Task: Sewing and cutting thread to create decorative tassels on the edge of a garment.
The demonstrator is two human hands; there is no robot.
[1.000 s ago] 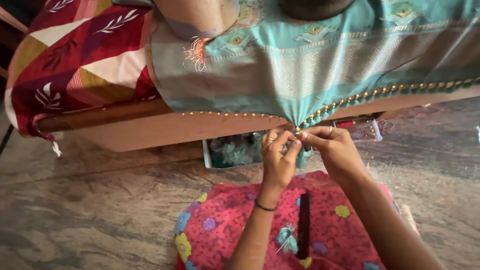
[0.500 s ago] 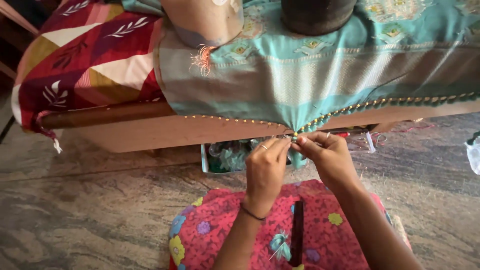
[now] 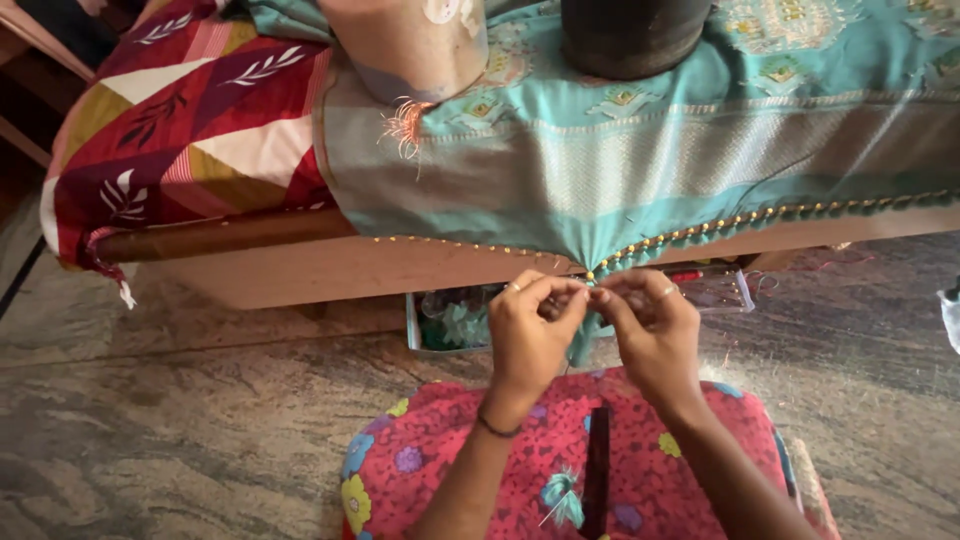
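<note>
Both hands pinching teal cloth's beaded edge

Draped over the front edge of the wooden bed frame: a sari cloth, its beaded border hanging along the frame's face. Resting on top of the cloth, toward the back: a pale container at left, a dark round vessel to its right. Left of the cloth, on the same frame: a patterned bedsheet. Just below the cloth's lowest point, side by side and touching the border: left hand and right hand. Behind the hands, under the frame, on the floor: possibly a box. Nearest the camera, beneath the forearms: the lap.
</note>
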